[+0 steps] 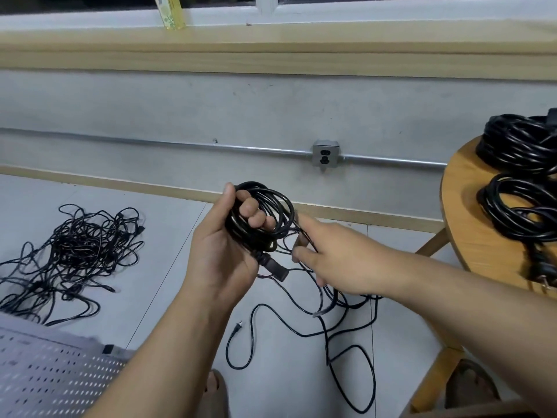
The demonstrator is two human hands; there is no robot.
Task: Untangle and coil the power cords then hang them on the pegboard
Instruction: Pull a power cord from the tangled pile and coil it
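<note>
Grey floor tiles (168,224) met a concrete wall. At the right, a round wooden table (470,230) carried two coiled black cords (518,206). A white pegboard (45,375) lay flat at lower left, with a tangled cord pile (81,248) beyond it. The left hand (223,251) clenched a part-wound coil (271,212) above the floor. The right hand (340,260) pinched its trailing strand (326,342). A plug (238,325) lay below.

The coiled cord (265,212) and the thicker coils (521,206) by the left edge of the table (470,224) have smooth black plastic jackets with a slight sheen; the table is varnished pale wood. The loose cord (325,342) and the tangle (84,239) look matt on smooth pale floor tiles (168,251). The pegboard (45,378) is white perforated sheet metal, the conduit (180,145) dull bare metal
</note>
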